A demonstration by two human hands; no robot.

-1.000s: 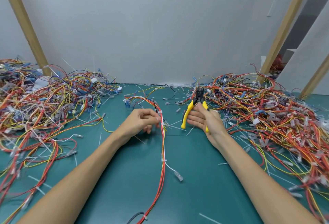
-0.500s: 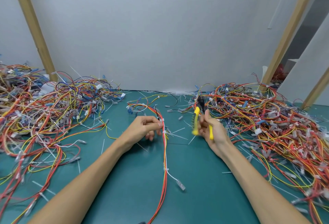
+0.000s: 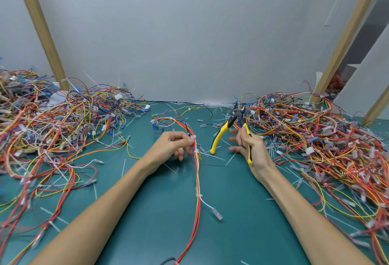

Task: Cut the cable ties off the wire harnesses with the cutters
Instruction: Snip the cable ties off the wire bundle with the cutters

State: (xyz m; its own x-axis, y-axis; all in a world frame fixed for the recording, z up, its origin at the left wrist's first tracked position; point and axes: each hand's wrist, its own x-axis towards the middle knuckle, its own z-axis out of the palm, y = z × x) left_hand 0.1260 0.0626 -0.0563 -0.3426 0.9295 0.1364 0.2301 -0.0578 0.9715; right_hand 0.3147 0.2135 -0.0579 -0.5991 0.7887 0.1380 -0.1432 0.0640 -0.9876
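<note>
Wire harness, a thin bundle of red, orange, yellow and white leads, runs from the middle of the frame down to the bottom edge across the dark green table mat. The left hand pinches it just left of centre, fingertips curled together on the bundle beside a small white plastic cable tie. Right of centre, the right hand holds the yellow-handled, black-headed cutters pointing toward the top of the frame. Thumb and palm clamp one handle, the other fingers are stretched out and apart, the second handle stands wide and the blades are parted. A heap of tangled coloured wires fills the left of the frame and another heap the right.
</note>
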